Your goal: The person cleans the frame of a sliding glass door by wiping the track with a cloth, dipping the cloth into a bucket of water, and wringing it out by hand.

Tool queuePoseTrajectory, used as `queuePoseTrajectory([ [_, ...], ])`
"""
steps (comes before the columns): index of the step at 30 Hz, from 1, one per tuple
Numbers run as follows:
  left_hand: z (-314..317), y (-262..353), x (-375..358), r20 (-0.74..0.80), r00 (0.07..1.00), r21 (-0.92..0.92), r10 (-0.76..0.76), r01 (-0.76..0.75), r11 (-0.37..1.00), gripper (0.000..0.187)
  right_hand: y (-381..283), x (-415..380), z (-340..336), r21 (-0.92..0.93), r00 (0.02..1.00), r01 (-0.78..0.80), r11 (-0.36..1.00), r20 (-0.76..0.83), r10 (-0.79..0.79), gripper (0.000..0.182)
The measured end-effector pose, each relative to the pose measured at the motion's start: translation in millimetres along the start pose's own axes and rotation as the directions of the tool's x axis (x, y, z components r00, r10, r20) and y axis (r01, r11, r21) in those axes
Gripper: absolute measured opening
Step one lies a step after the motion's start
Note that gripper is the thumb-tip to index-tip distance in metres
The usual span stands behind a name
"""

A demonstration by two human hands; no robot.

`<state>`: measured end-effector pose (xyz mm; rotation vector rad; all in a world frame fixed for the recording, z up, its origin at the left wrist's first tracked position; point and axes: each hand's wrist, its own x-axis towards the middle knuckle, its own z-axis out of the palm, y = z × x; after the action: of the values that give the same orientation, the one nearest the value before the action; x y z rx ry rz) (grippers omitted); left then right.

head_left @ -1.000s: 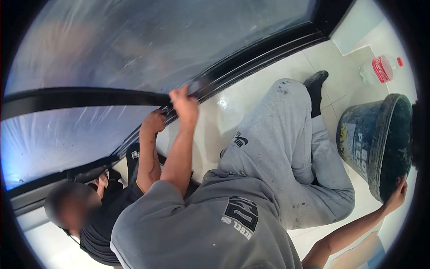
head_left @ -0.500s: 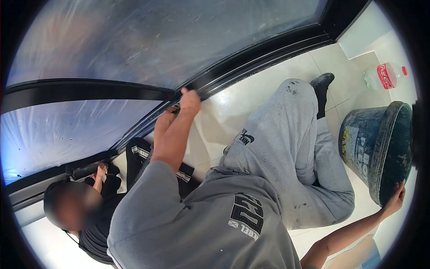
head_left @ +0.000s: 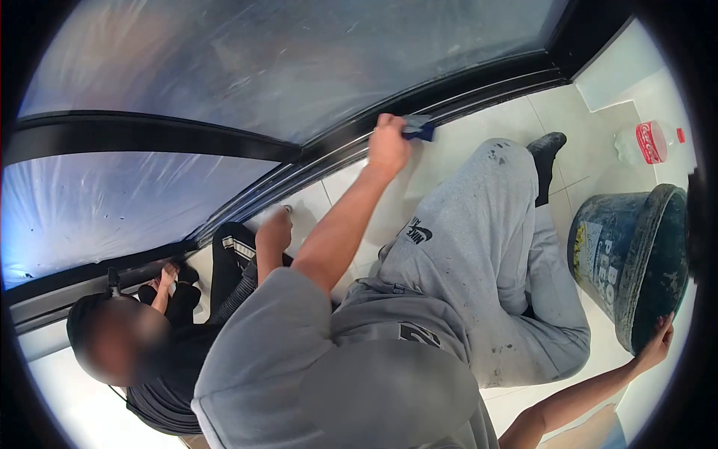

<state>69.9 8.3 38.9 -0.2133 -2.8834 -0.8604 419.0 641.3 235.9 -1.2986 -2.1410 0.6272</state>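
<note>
A left hand [head_left: 389,146] closes around a blue-and-grey piece [head_left: 418,129] — its exact kind unclear — at the black track [head_left: 493,95], while the right hand [head_left: 657,348] grips the rim of a tilted bucket [head_left: 604,247]. A bent knee [head_left: 499,168] juts between track and bucket; a bottle [head_left: 649,143] lies near the wall [head_left: 673,90] — and a co-worker [head_left: 168,374] in black crowds the left side.

Person [head_left: 258,352] has 2 hands: 1 L hand [head_left: 390,146], 1 R hand [head_left: 655,346]. Also 1 blue item [head_left: 421,131] (type unclr), 1 bucket [head_left: 602,251], 1 bottle [head_left: 649,142] w/ 1 red cap [head_left: 680,135], 2 panels (1 upr panel [head_left: 299,63], 1 lwr panel [head_left: 127,209]), 1 co-worker [head_left: 168,374] in blk, 1 dk. sock [head_left: 547,153] vis.
</note>
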Motion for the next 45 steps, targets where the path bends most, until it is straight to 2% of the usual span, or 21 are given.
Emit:
queuePoseTrajectory([
  [1,17.8,-0.1,4.8,0.083,0.996,-0.016,-0.043,0.045,0.999,0.025,3.4,1.8,-0.5,0.002,1.0,0.001,1.0,0.008,-0.001,0.051],
  [4,43.7,-6.3,10.4,0.133,0.986,0.107,-0.098,0.084,0.991,0.027,11.6,6.4,-2.2,0.025,1.0,0.019,1.0,0.013,-0.02,0.05],
  [5,44.7,-13.5,11.7,0.182,0.98,0.107,-0.077,0.058,0.993,0.028,14.3,7.1,-3.2,0.035,0.999,0.027,0.999,0.016,-0.027,0.049],
  [8,26.4,-17.4,0.3,0.173,0.984,0.145,0.036,-0.061,0.987,0.028,19.3,9.4,-4.3,-0.02,0.999,0.037,0.999,-0.017,-0.038,0.051],
  [9,25.7,-30.6,-2.5,0.183,0.983,0.148,-0.007,-0.021,0.989,0.027,12.8,6.3,-2.0,-0.039,1.0,0.025,0.999,-0.011,-0.026,0.051],
  [11,6.6,-57.1,-6.8,0.206,0.971,0.29,-0.119,0.055,0.956,0.024,-4.3,-4.6,-4.7,-0.091,1.0,0.001,0.996,-0.003,-0.001,0.054],
  [13,-25.6,-73.2,-25.2,0.178,0.955,0.425,-0.235,0.141,0.894,0.021,5.0,0.3,-6.8,-0.028,1.0,-0.011,1.0,0.017,0.012,0.056],
  [17,-67.3,-145.0,-54.5,0.179,0.905,0.726,-0.385,0.142,0.673,0.015,-26.5,-17.5,-1.4,0.013,0.996,-0.093,0.996,-0.005,0.093,0.047],
  [18,-75.3,-149.4,-51.9,0.155,0.869,0.77,-0.469,0.192,0.609,0.014,-20.4,-15.2,-0.5,0.022,0.996,-0.088,0.996,-0.004,0.089,0.047],
  [20,-80.7,-150.2,-35.6,0.21,0.815,0.778,-0.54,0.195,0.597,0.015,-4.0,-5.9,-2.3,0.044,0.997,-0.079,0.996,-0.017,0.079,0.047],
  [23,-85.7,-86.7,-9.0,0.282,0.83,0.702,-0.482,0.164,0.693,0.016,2.4,-4.0,-4.7,0.037,1.0,-0.023,0.999,0.007,0.022,0.046],
  [25,-71.3,-46.3,4.4,0.252,0.927,0.562,-0.277,0.092,0.822,0.018,4.0,-3.9,-5.8,0.022,0.999,-0.034,0.999,-0.011,0.035,0.046],
  [26,-67.0,-4.7,9.5,0.17,0.969,0.41,-0.18,0.096,0.907,0.024,3.0,-3.2,-3.4,0.019,0.999,-0.035,0.999,-0.013,0.035,0.046],
  [27,-55.5,12.0,17.9,0.202,0.974,0.386,-0.102,0.017,0.922,0.027,6.2,0.1,-3.0,0.023,0.999,-0.022,0.999,-0.029,0.023,0.045],
  [28,-32.1,14.0,24.2,0.129,0.991,0.275,0.019,-0.054,0.96,0.027,4.1,-0.5,-1.9,-0.001,0.999,-0.01,1.0,-0.031,0.01,0.045],
  [30,8.3,24.0,42.2,0.111,0.989,0.177,0.098,-0.117,0.977,0.031,1.3,-2.8,-3.5,-0.058,0.999,0.009,0.998,-0.044,-0.011,0.045],
  [34,59.2,37.3,70.9,0.134,0.979,0.115,0.155,-0.171,0.979,0.031,16.5,0.0,-4.4,0.043,1.0,0.006,0.999,-0.024,-0.005,0.045],
  [35,65.9,32.8,72.7,0.256,0.963,0.207,0.087,-0.143,0.968,0.028,17.5,1.4,-3.9,0.036,1.0,-0.001,0.999,-0.03,0.002,0.044],
  [37,63.9,12.6,54.1,0.322,0.945,0.263,0.062,-0.152,0.953,0.027,-2.4,-6.9,-1.7,-0.009,0.998,0.018,1.0,-0.054,-0.019,0.042],
  [40,16.5,-15.3,27.6,0.416,0.907,0.371,-0.066,-0.103,0.923,0.026,-4.8,-9.6,-2.7,0.007,0.998,-0.003,1.0,-0.056,0.004,0.042],
  [45,-54.0,-111.9,-28.9,0.376,0.844,0.636,-0.383,0.065,0.769,0.023,-7.6,-11.4,2.2,0.046,0.996,0.013,0.999,-0.093,-0.008,0.041],
])
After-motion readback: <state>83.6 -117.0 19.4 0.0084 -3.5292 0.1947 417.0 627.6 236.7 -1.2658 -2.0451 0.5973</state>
